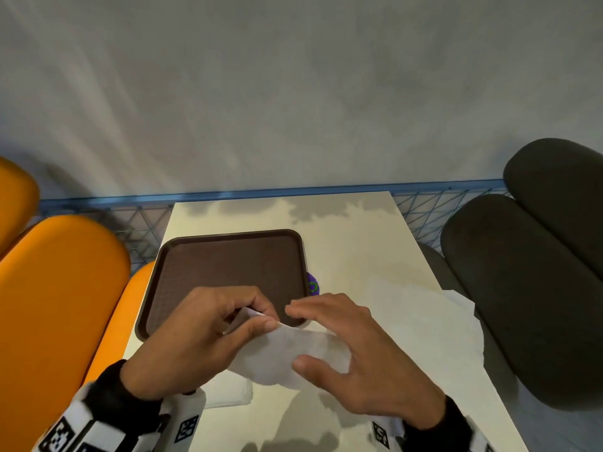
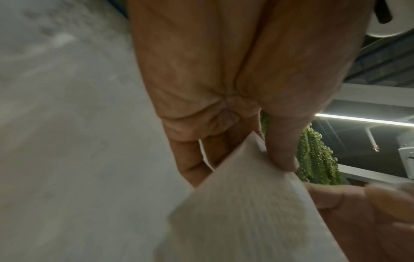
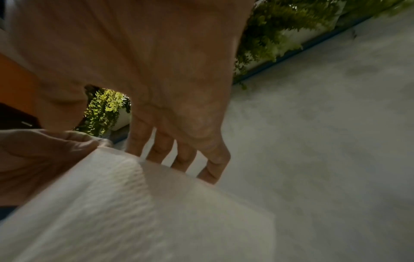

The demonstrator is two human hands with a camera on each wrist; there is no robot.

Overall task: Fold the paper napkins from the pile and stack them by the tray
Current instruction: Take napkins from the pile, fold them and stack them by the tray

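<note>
One white napkin (image 1: 287, 353) is held above the near half of the worktop (image 1: 359, 243) by two hands. Its upper corner is pinched between the thumb and curled fingers of the left hand (image 1: 195, 334). The right hand (image 1: 355, 350) is spread, its thumb laid on the napkin's top face and its fingers extended past the far edge. One brown tray (image 1: 228, 272) lies at the left edge. One folded napkin (image 1: 231, 394) is seen at the near edge, and a loose pile (image 1: 424, 321) at the right edge.
</note>
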